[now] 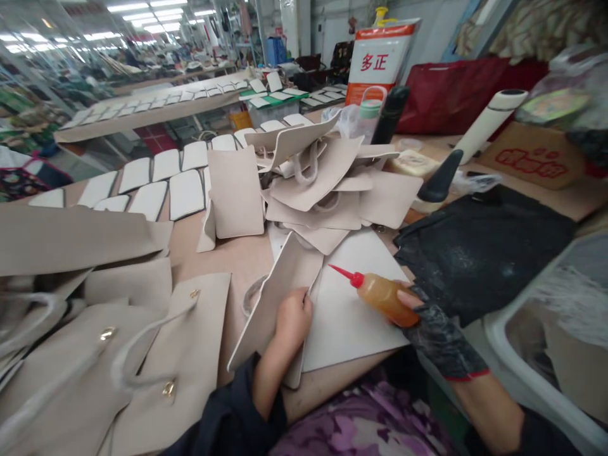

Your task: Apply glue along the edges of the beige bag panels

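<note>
My bare left hand (293, 320) grips the edge of a beige bag panel (273, 297), which stands folded and tilted at the front of the table, with a wrapped handle showing behind it. My right hand (434, 332), in a torn dark glove with a red cuff edge, is wrapped round a squeeze bottle (384, 297) of amber liquid. Its red nozzle points left, just right of the panel and above a white board (354, 310) lying flat on the table.
Beige bag pieces with handles (185, 354) lie at the left; more are piled (318, 183) behind my hands. White panels (187, 193) stand in rows further back. At the right are black sheets (489, 247), a white flask (494, 123) and a white-rimmed bin (503, 342).
</note>
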The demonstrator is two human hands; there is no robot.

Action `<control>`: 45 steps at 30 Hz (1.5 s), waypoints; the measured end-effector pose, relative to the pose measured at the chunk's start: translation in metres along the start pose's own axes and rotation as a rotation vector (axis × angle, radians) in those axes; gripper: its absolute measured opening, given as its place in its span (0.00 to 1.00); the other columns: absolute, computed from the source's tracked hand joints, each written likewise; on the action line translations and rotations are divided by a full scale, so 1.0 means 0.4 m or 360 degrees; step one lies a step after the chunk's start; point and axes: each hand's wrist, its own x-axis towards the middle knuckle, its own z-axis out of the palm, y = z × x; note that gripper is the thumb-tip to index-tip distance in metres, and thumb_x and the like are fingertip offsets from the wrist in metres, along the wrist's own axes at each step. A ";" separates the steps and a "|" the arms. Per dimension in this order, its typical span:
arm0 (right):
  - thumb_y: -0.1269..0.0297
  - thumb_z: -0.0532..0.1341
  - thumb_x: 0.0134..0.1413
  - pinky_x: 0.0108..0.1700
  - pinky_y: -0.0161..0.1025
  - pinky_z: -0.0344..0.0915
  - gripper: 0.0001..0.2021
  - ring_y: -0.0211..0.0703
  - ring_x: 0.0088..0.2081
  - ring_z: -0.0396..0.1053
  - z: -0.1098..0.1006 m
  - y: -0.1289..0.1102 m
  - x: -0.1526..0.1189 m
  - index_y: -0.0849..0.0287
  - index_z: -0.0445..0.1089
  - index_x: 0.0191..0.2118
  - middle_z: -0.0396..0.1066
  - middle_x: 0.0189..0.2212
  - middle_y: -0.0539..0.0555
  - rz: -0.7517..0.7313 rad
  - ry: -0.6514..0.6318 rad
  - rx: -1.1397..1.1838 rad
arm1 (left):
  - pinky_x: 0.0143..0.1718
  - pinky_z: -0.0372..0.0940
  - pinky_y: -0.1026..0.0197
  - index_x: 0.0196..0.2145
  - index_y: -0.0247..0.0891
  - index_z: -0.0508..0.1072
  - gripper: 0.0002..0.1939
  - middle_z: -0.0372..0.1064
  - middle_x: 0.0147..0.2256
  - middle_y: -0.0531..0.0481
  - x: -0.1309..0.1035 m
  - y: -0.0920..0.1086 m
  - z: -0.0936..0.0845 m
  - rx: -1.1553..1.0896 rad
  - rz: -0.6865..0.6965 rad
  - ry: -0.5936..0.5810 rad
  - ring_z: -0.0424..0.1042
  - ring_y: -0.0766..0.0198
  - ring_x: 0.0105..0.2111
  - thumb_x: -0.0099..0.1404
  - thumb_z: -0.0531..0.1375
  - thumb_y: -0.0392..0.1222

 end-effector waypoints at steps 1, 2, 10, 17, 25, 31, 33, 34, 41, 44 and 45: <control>0.54 0.67 0.42 0.29 0.45 0.72 0.19 0.49 0.32 0.71 0.003 0.003 0.008 0.55 0.68 0.41 0.72 0.36 0.55 -0.0167 0.0043 -0.0195 | 0.48 0.64 0.59 0.44 0.34 0.75 0.17 0.74 0.44 0.42 0.003 -0.003 0.001 -0.0050 -0.0003 0.0004 0.73 0.57 0.45 0.62 0.50 0.32; 0.53 0.67 0.41 0.32 0.46 0.72 0.19 0.50 0.33 0.71 0.008 0.001 0.015 0.56 0.68 0.39 0.71 0.35 0.56 -0.0330 0.0093 -0.0397 | 0.48 0.63 0.59 0.44 0.34 0.75 0.17 0.74 0.44 0.42 0.006 -0.006 0.002 -0.0102 -0.0007 0.0002 0.72 0.57 0.45 0.62 0.51 0.32; 0.49 0.61 0.50 0.43 0.51 0.69 0.16 0.51 0.39 0.69 0.064 -0.044 0.025 0.56 0.66 0.39 0.70 0.36 0.57 -0.0942 0.0137 -0.1011 | 0.50 0.63 0.60 0.45 0.33 0.75 0.16 0.74 0.45 0.42 0.011 -0.014 0.002 -0.0254 -0.0040 -0.0039 0.72 0.59 0.46 0.62 0.52 0.32; 0.53 0.59 0.53 0.44 0.52 0.68 0.14 0.51 0.40 0.69 0.090 -0.056 0.040 0.57 0.64 0.41 0.69 0.38 0.57 -0.1074 0.0108 -0.1115 | 0.50 0.64 0.59 0.45 0.34 0.75 0.15 0.74 0.45 0.43 0.013 -0.014 0.004 -0.0224 -0.0022 -0.0028 0.72 0.58 0.46 0.63 0.53 0.33; 0.55 0.58 0.54 0.50 0.57 0.63 0.13 0.53 0.43 0.67 0.081 -0.067 0.063 0.54 0.64 0.43 0.67 0.39 0.55 -0.1092 0.0004 -0.1240 | 0.51 0.63 0.59 0.46 0.32 0.74 0.16 0.74 0.45 0.43 0.012 -0.023 0.008 -0.0177 0.0028 -0.0019 0.72 0.58 0.47 0.63 0.53 0.34; 0.54 0.59 0.53 0.49 0.55 0.64 0.14 0.53 0.42 0.67 0.085 -0.084 0.063 0.56 0.65 0.42 0.68 0.39 0.57 -0.1074 0.0007 -0.1226 | 0.52 0.63 0.60 0.46 0.34 0.74 0.16 0.74 0.45 0.44 0.012 -0.027 0.011 -0.0171 0.0036 -0.0020 0.71 0.60 0.47 0.63 0.53 0.35; 0.54 0.59 0.53 0.50 0.56 0.62 0.14 0.54 0.42 0.67 0.084 -0.087 0.062 0.57 0.66 0.42 0.69 0.40 0.58 -0.1099 0.0042 -0.1238 | 0.52 0.63 0.60 0.46 0.34 0.74 0.16 0.74 0.46 0.44 0.013 -0.028 0.012 -0.0176 0.0035 -0.0020 0.71 0.60 0.47 0.63 0.53 0.35; 0.54 0.59 0.53 0.51 0.56 0.62 0.15 0.54 0.43 0.67 0.083 -0.087 0.062 0.57 0.66 0.42 0.69 0.40 0.58 -0.1100 0.0053 -0.1242 | 0.52 0.63 0.60 0.46 0.34 0.74 0.16 0.74 0.46 0.43 0.013 -0.029 0.013 -0.0179 0.0037 -0.0020 0.71 0.60 0.47 0.63 0.53 0.35; 0.54 0.58 0.53 0.47 0.54 0.66 0.13 0.53 0.41 0.68 0.080 -0.087 0.060 0.55 0.65 0.42 0.68 0.38 0.56 -0.1050 -0.0053 -0.1224 | 0.52 0.63 0.59 0.46 0.32 0.74 0.16 0.73 0.46 0.42 0.015 -0.025 0.011 -0.0176 0.0047 -0.0031 0.71 0.59 0.48 0.63 0.53 0.35; 0.53 0.58 0.53 0.47 0.54 0.66 0.13 0.53 0.41 0.68 0.080 -0.088 0.051 0.54 0.65 0.40 0.69 0.37 0.56 -0.1043 -0.0065 -0.1216 | 0.51 0.63 0.59 0.46 0.33 0.74 0.16 0.74 0.46 0.43 0.015 -0.025 0.011 -0.0185 0.0049 -0.0031 0.71 0.59 0.47 0.63 0.53 0.35; 0.53 0.58 0.53 0.47 0.53 0.66 0.13 0.53 0.41 0.69 0.080 -0.088 0.047 0.55 0.65 0.40 0.69 0.37 0.56 -0.1033 -0.0069 -0.1207 | 0.51 0.63 0.59 0.46 0.33 0.74 0.16 0.74 0.46 0.43 0.015 -0.025 0.012 -0.0186 0.0048 -0.0030 0.72 0.59 0.47 0.63 0.53 0.35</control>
